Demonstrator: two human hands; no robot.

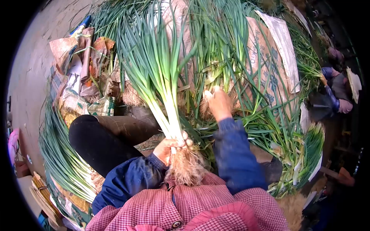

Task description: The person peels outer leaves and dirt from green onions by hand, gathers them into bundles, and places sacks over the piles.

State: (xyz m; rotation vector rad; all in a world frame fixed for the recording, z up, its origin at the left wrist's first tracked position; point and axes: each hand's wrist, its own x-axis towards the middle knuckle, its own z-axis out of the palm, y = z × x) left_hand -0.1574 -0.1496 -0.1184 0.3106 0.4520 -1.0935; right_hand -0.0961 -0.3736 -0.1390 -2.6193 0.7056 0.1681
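A bunch of long green onions stands upright in front of my chest, with green leaves fanned out at the top. My left hand is wrapped round its white stems, just above the tangled pale roots. Further forward and to the right, my right hand has its fingers curled at the base of a pile of loose green onions. What those fingers hold, if anything, is too small to make out.
Printed sacks lie under the onions ahead. Crumpled bags and cloths are at the upper left. More onions lie at the left, and trimmed leaves at the right. Another person sits at the far right.
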